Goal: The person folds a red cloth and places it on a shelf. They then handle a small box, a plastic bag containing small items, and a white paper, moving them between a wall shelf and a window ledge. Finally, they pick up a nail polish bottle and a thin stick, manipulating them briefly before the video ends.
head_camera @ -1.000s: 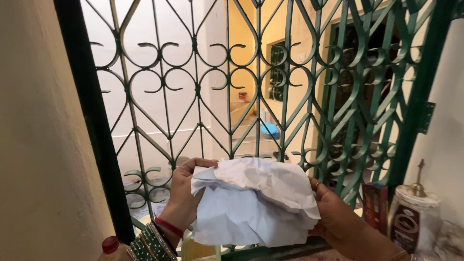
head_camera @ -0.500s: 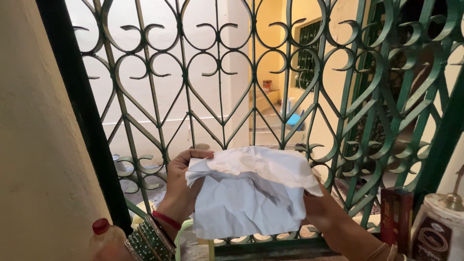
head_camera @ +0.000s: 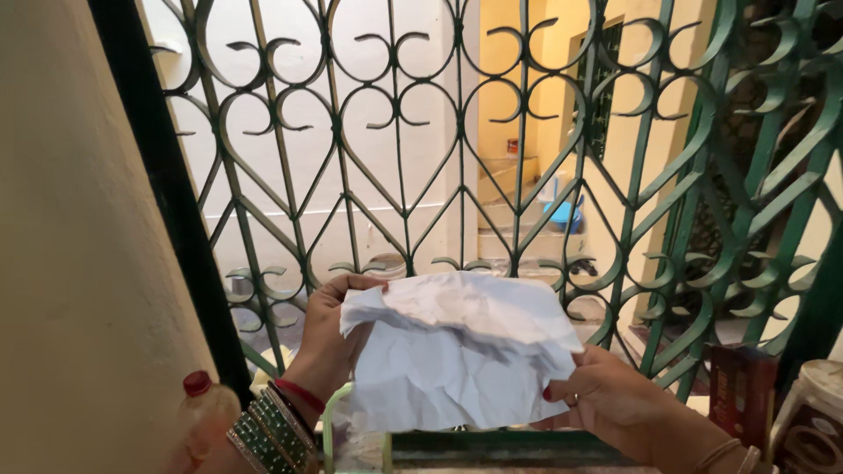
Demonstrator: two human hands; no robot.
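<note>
Both hands hold one crumpled white paper sheet [head_camera: 457,351], spread flat-ish in front of the green iron window grille [head_camera: 492,175].

Left hand [head_camera: 329,329]: clamped on the sheet's upper left corner, fingertips curled over the top edge, palm behind the paper. Bangles and a red thread on that wrist.

Right hand [head_camera: 606,399]: pinching the lower right edge, thumb on the near face, fingers hidden behind the sheet. Ring visible on one finger.

Doing this step well, my read:
- Keep the grips at opposite corners; that diagonal tension is what opens the creases.
- Pull evenly. The paper is heavily wrinkled and looks thin, so a jerk could tear it along a fold.
- The top edge is folded over toward the camera; it needs flattening by sliding the left thumb along it, not more pulling.
- Keep the sheet clear of the grille scrolls; they sit close behind and could snag an edge.

Position: the sheet hangs in the air between the two hands, touching both, low centre of view, above the sill [head_camera: 518,443]. Cannot tell whether it touches the grille.

Nearby: bottle with a red cap [head_camera: 204,408] lower left, beside the left wrist; dark red box [head_camera: 738,395] and a jar [head_camera: 812,421] lower right, near the right forearm, apart from the paper. Cream wall [head_camera: 79,263] on the left.
</note>
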